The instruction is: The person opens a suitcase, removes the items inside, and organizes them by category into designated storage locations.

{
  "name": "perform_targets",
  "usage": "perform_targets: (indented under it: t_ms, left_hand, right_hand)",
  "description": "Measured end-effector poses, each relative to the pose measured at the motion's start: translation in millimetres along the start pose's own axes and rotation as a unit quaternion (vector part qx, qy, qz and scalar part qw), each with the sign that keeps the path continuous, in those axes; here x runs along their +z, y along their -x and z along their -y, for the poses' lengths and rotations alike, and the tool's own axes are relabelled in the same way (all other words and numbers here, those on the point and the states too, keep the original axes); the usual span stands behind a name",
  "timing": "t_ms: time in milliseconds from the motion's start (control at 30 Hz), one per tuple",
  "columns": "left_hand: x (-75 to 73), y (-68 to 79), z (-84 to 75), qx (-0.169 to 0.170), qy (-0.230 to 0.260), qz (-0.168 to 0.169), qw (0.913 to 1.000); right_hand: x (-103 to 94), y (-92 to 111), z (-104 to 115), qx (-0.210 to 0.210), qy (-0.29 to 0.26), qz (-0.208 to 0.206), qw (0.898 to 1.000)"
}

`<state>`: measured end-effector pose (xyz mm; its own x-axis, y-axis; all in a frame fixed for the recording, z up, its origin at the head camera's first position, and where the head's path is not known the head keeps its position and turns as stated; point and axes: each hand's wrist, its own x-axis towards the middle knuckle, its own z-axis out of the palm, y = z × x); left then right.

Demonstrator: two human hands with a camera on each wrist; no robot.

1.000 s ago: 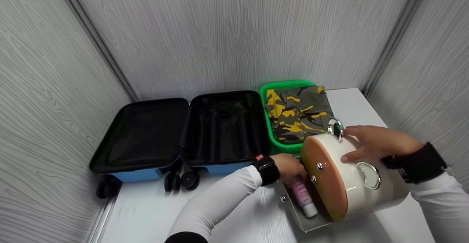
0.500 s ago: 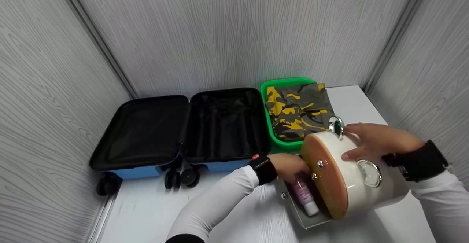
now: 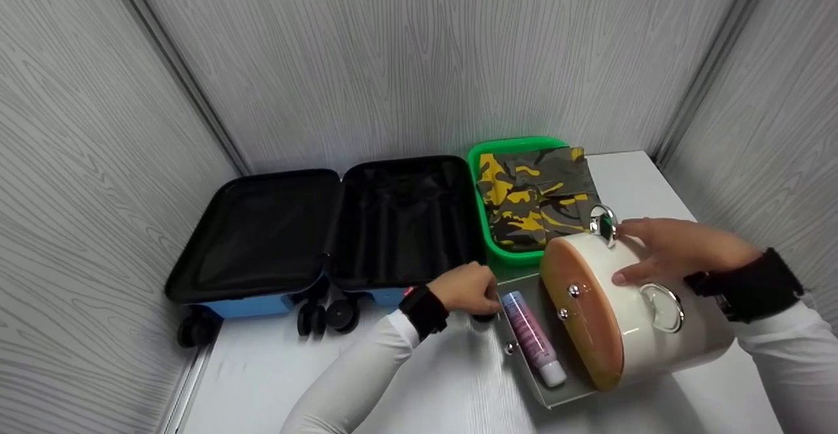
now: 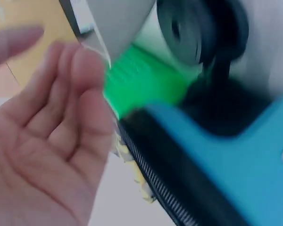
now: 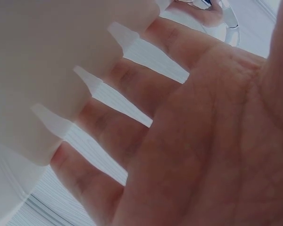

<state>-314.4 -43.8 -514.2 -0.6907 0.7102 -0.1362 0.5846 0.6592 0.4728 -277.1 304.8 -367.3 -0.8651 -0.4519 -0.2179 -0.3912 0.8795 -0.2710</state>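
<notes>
My left hand (image 3: 468,288) hovers just left of a pulled-out drawer (image 3: 538,290), near the suitcase's lower edge. In the left wrist view its fingers bend loosely, with nothing in them. Inside the drawer lies a pink tube (image 3: 529,332) with a white cap, slanting toward me. The drawer belongs to a cream storage box (image 3: 645,349) with an orange front (image 3: 582,316), round silver knobs and silver handles. My right hand (image 3: 681,247) rests on the box top between two handles. In the right wrist view its fingers (image 5: 132,84) spread out against the cream surface.
An open blue suitcase (image 3: 412,224) with black lining and black wheels (image 3: 340,316) lies at the left. Beside it, behind the box, stands a green basin (image 3: 483,224) with a folded camouflage garment (image 3: 537,198). Grey wood-grain walls (image 3: 393,61) enclose the white table (image 3: 419,388).
My left hand has let go of the pink tube and moved left, out of the drawer. The tube now shows whole. My right hand stays on the box.
</notes>
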Motion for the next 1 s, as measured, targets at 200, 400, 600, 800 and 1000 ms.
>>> perform_targets:
  t_ms: [200,400,600,800,1000]
  left_hand:
    - [48.4,19.4,-9.0,0.008,-0.005,0.03,0.9995]
    - [77.4,22.0,-15.6,0.045,-0.017,-0.004,0.9988]
    - [81.9,8.4,-27.9,0.056,-0.045,-0.02,0.9972]
    - [93.1,-10.2,-44.3,0.044,-0.06,-0.04,0.9964]
    - [100.1,-25.4,-58.2,-0.007,-0.062,-0.061,0.9961]
  right_hand:
    - [2.6,2,-2,-0.021,-0.002,-0.003,1.0]
    - [2.2,5,-3,-0.029,-0.003,-0.003,1.0]
    - [-1.5,6,-6,-0.022,0.016,-0.001,1.0]
    - [-1.6,2,-5,-0.03,0.018,0.0,0.999]
    - [-2.5,2,-6,-0.013,0.016,0.003,1.0]
